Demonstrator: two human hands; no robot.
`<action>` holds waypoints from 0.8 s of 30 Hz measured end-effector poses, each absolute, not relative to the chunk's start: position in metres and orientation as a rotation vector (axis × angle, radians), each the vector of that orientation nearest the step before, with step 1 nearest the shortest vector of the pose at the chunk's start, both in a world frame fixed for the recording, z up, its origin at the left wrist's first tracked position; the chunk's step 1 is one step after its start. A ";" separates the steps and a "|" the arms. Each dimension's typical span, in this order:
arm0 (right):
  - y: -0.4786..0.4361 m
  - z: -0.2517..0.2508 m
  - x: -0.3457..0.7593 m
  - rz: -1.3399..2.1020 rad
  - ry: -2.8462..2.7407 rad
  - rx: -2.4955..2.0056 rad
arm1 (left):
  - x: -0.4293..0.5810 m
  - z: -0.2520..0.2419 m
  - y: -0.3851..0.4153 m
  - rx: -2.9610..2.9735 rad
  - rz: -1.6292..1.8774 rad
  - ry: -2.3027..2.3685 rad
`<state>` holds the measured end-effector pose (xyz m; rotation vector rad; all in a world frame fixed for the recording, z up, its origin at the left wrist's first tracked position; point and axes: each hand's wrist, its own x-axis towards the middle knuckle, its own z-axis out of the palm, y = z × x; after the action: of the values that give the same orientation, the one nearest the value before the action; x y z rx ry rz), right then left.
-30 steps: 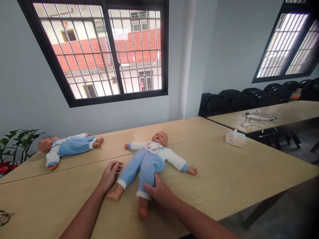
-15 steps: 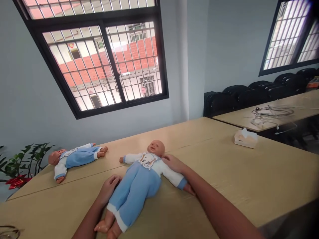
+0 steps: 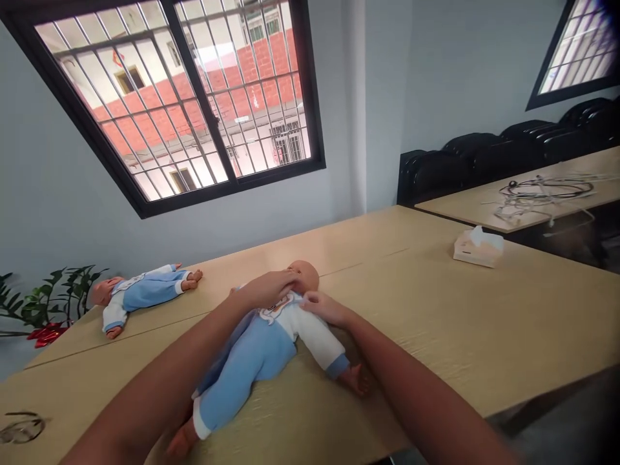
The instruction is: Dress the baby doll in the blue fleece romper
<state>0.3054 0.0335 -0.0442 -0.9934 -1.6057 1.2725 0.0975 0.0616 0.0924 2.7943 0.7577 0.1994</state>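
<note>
A baby doll [image 3: 264,355] in a blue and white outfit lies on its back on the table, its head away from me. My left hand [image 3: 271,289] reaches across its chest, fingers together and bent down at the collar, covering part of the chin and the bear-face patch. At the doll's shoulder, my right hand [image 3: 327,307] is closed, thumb and forefinger pinching the white fabric beside the neck. The left forearm hides one leg and most of the doll's far arm.
A second doll [image 3: 150,289] in matching clothes lies at the back left. Eyeglasses [image 3: 22,427] rest at the near left, and a tissue box [image 3: 477,248] stands to the right. Coiled cables [image 3: 547,190] lie on another table, beside stacked black chairs [image 3: 479,161]. A potted plant [image 3: 48,300] borders the left side.
My left hand has moved from beside the doll's hip up to its collar. My right hand remains near the neck and shoulder. The camera view has tipped slightly downward.
</note>
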 end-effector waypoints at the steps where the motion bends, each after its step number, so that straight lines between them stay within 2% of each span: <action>1: 0.030 -0.042 0.304 1.293 -1.576 -0.970 | 0.111 0.093 0.069 2.790 0.066 0.754; 7: 0.018 -0.021 0.299 1.383 -1.389 -0.784 | 0.135 0.098 0.100 2.753 -0.220 0.678; 16: 0.007 -0.014 0.288 1.462 -1.208 -0.677 | 0.138 0.120 0.100 2.632 -0.549 0.725; 24: 0.007 -0.010 0.287 1.438 -1.203 -0.695 | 0.148 0.123 0.091 2.622 -0.588 0.785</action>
<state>0.2867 0.0071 -0.0102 -0.6954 -1.2026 1.4383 0.1481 0.0911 0.1234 2.6222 0.7846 -0.5885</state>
